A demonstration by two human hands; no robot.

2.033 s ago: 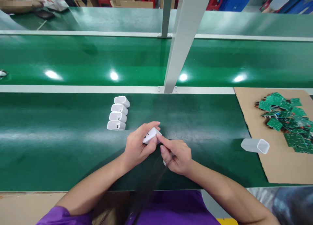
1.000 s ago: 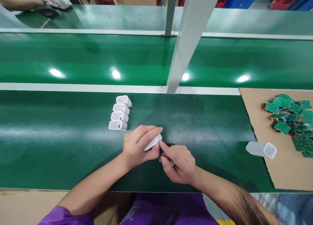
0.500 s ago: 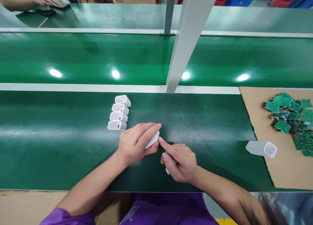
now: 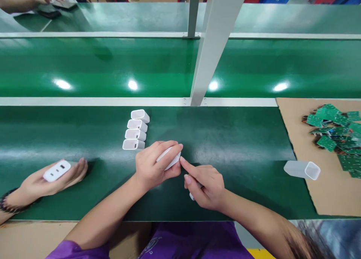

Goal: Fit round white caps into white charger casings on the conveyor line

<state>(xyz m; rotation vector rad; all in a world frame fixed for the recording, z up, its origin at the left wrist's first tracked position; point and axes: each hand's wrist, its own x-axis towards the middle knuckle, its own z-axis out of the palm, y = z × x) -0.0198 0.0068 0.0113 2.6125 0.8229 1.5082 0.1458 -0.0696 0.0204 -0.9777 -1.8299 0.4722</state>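
My left hand (image 4: 156,164) is wrapped around a white charger housing (image 4: 171,158), much of it hidden by the fingers. The index finger of my right hand (image 4: 207,185) reaches to the near right end of that housing. Curled beneath, its other fingers hold a small white piece (image 4: 192,196), mostly covered, whose kind I cannot make out. Beyond my left hand, several white open-ended charger housings (image 4: 135,144) lie side by side in a row, small slots visible inside some of them.
At the left, another person's hand (image 4: 53,180) holds a white charger with ports (image 4: 57,171). A white sleeve-like housing (image 4: 299,169) lies partly on cardboard (image 4: 299,138) at right, near piled green circuit boards (image 4: 327,144). A white post (image 4: 210,44) rises behind the bench.
Another person's hand with a white charger has come into view at the left. My hands keep nearly the same pose; the housing is turned slightly in my left hand.
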